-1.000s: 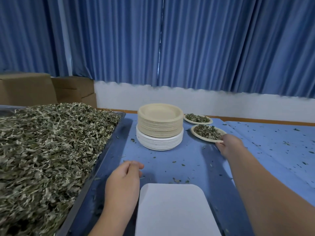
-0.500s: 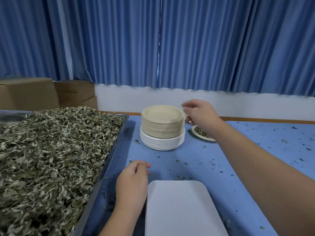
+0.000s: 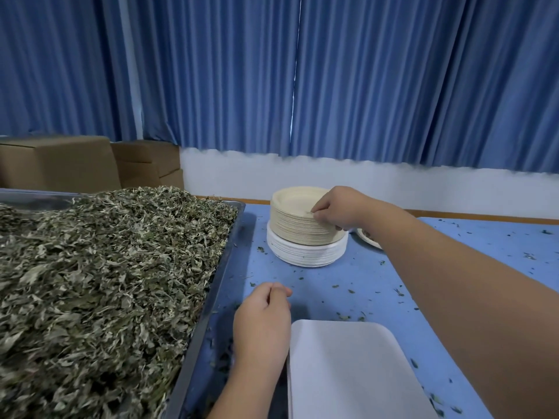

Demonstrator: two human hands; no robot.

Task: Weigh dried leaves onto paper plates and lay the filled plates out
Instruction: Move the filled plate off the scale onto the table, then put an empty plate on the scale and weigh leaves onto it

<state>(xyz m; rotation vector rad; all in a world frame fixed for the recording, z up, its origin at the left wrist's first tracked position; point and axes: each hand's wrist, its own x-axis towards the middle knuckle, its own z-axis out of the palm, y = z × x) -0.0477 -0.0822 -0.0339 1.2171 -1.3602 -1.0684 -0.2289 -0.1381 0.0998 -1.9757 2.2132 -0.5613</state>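
Observation:
A tall stack of paper plates [image 3: 298, 225] stands on the blue table [image 3: 378, 285], beige plates on top of white ones. My right hand [image 3: 338, 211] reaches over the stack's right rim, its fingers curled and pinching the edge of the top beige plate. Resting on the table beside the white scale platform [image 3: 354, 373], my left hand [image 3: 263, 322] has loosely curled fingers and holds nothing. A large metal tray [image 3: 211, 297] heaped with dried leaves [image 3: 99, 282] fills the left. One filled plate [image 3: 367, 238] peeks out behind my right forearm.
Cardboard boxes [image 3: 90, 164] stand behind the tray at the far left. Blue curtains and a white wall close off the back. Leaf crumbs are scattered over the blue table to the right.
My right hand left the filled plates at the right, swung left and came down on the stack's top plate. The left hand has stayed beside the scale.

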